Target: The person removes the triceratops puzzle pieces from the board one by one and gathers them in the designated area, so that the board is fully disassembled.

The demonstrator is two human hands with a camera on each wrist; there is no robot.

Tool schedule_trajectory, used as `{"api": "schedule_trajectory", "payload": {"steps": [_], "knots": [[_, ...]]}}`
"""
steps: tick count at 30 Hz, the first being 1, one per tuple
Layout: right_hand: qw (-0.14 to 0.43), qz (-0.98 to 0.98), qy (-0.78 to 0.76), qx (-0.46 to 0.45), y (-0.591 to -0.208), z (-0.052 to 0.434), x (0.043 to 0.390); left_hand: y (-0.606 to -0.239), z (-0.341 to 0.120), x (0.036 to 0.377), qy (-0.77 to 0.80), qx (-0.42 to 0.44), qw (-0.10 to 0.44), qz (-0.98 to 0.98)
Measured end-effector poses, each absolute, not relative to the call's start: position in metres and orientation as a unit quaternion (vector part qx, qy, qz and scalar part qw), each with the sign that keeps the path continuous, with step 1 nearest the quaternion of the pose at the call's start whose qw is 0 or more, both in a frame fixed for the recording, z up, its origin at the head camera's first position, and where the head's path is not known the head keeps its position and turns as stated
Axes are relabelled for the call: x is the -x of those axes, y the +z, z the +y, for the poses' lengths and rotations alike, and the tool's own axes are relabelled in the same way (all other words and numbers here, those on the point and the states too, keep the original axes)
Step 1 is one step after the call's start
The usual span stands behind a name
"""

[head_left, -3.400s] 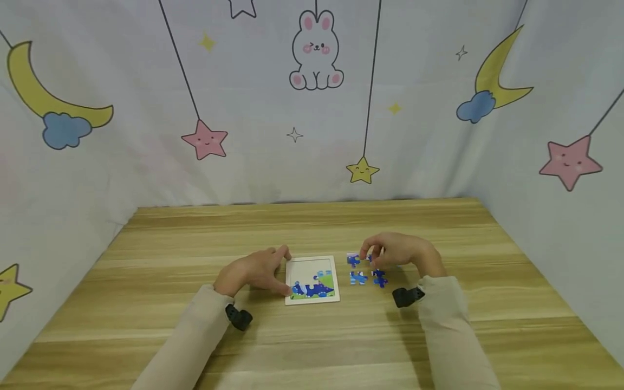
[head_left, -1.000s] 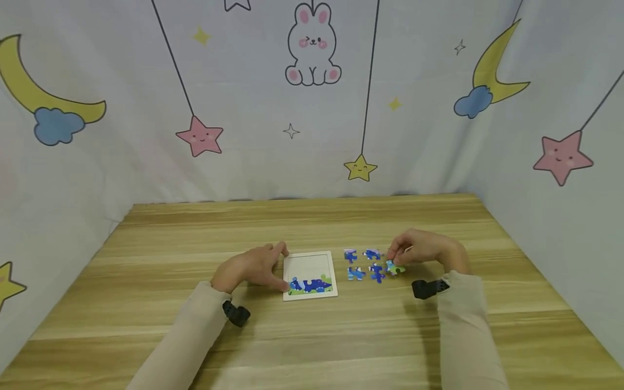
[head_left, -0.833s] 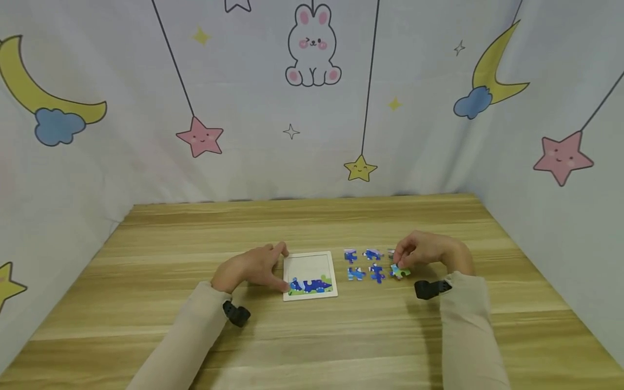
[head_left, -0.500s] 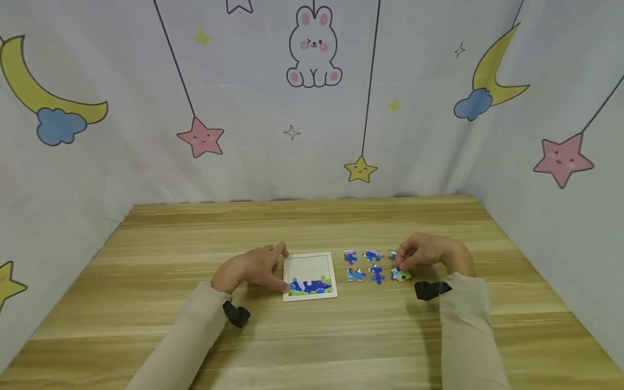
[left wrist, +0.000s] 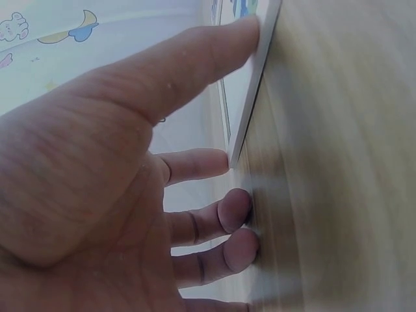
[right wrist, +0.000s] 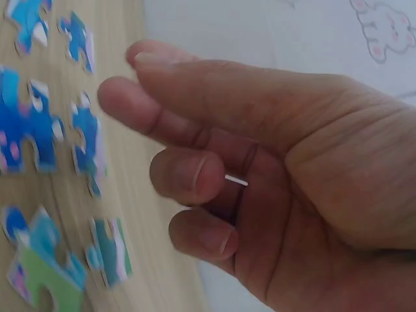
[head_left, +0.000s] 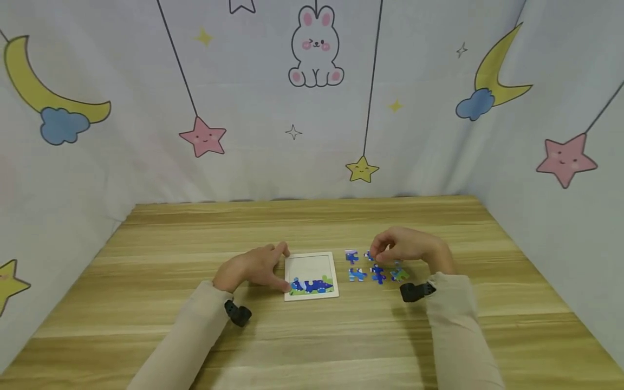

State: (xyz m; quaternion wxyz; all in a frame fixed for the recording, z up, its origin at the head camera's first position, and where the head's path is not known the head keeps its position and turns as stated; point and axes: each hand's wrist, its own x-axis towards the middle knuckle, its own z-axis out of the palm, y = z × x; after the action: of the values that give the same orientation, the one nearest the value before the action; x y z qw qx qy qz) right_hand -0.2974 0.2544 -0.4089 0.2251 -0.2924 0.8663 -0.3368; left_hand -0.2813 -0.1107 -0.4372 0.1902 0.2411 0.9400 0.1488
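A square puzzle tray (head_left: 310, 264) lies on the table, its lower part filled with joined pieces of a blue animal picture (head_left: 312, 285). My left hand (head_left: 255, 268) rests at its left side. In the left wrist view the straight thumb (left wrist: 201, 55) touches the tray's rim and the index finger (left wrist: 195, 164) meets its corner. My right hand (head_left: 407, 246) hovers over loose jigsaw pieces, fingers loosely bent and nothing held. Beneath it are a green-and-blue jigsaw piece (head_left: 400, 273) and a dark blue jigsaw piece (head_left: 377, 274). The hand partly hides the far row in the head view.
Other loose pieces lie right of the tray, among them a light blue piece (head_left: 357, 274) and a purple-edged piece (head_left: 351, 257). The wooden table (head_left: 312, 341) reaches back to a white printed curtain (head_left: 258, 108). Each wrist wears a black camera (head_left: 416, 292).
The green-and-blue piece left the tray's right side and now lies among the loose pieces. My right hand has let go of it and moved left. My left hand stays at the tray.
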Motion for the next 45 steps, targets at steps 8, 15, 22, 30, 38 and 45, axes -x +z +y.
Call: {"api": "schedule_trajectory", "payload": {"steps": [8, 15, 22, 30, 38, 45], "knots": [[0.2, 0.857, -0.319, 0.351, -0.416, 0.205, 0.3, -0.436, -0.109, 0.281, 0.134, -0.261, 0.193, 0.937], [0.205, 0.854, -0.299, 0.373, -0.43, 0.155, 0.294, -0.434, -0.111, 0.279, 0.121, -0.272, 0.201, 0.933], [0.234, 0.838, -0.302, 0.39, -0.444, 0.123, 0.287, -0.435, -0.112, 0.278, 0.124, -0.277, 0.2, 0.932], [0.239, 0.824, -0.306, 0.412, -0.452, 0.107, 0.28, -0.434, -0.112, 0.279, 0.119, -0.279, 0.2, 0.932], [0.226, 0.817, -0.317, 0.425, -0.455, 0.107, 0.279, -0.435, -0.111, 0.281, 0.115, -0.28, 0.2, 0.932], [0.246, 0.804, -0.342, 0.42, -0.446, 0.118, 0.284, -0.435, -0.11, 0.281, 0.108, -0.267, 0.203, 0.936]]}}
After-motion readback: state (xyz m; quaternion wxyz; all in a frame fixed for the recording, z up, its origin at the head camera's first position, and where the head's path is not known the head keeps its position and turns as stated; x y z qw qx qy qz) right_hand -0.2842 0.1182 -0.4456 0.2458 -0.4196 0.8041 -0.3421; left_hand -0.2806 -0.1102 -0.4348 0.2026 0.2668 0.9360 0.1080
